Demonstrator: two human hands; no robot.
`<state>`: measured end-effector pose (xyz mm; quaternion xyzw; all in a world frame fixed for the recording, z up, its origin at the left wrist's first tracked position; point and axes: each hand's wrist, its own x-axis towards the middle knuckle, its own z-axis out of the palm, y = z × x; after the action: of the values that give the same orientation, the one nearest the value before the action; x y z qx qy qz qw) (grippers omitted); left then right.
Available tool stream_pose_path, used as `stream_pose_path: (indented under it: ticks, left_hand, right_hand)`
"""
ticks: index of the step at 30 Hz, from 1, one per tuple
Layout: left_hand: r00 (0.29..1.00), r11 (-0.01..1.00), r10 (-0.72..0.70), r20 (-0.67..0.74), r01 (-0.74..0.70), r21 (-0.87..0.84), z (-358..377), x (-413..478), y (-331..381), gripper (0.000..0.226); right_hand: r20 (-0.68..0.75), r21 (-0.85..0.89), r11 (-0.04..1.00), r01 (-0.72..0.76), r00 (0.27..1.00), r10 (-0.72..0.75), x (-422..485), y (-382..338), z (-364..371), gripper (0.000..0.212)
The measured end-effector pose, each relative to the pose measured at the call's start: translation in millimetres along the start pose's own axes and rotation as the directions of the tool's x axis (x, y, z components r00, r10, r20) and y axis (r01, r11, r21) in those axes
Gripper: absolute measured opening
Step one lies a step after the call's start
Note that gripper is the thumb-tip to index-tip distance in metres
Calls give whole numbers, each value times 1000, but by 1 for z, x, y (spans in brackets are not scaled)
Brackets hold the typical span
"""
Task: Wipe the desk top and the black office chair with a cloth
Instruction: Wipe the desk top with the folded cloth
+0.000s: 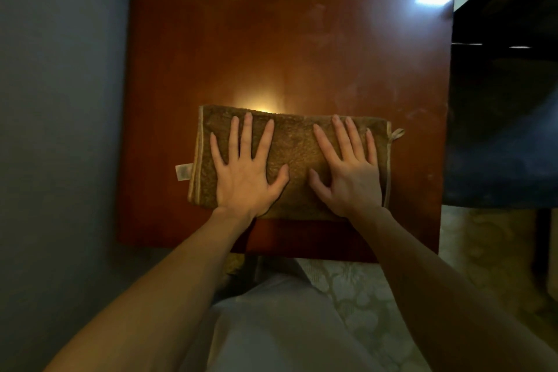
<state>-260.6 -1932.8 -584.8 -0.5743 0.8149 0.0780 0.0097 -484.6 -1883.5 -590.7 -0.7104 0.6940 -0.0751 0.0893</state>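
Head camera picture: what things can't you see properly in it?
All in the head view:
- Black chair: cut off by the right edge, too dark to tell its parts.
- Desk top: a patch hidden by the cloth, left hand and right hand.
- Cloth's label: too blurred to read.

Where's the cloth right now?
In the head view the cloth lies flat on the near part of the desk top, under the left hand and right hand.

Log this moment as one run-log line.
phase: desk top wipe | left hand: pressed flat on brown towel | right hand: pressed flat on same towel | towel: folded, near front edge
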Motion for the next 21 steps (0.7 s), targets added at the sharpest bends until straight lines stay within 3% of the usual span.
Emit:
stream_pose_path:
  ticks: [21]
  left_hand:
    - [998,1000,-8,-64,8,-4,-3,97,-3,85]
  right_hand:
    - [21,-35,999,28,999,-27,94,32,-7,78]
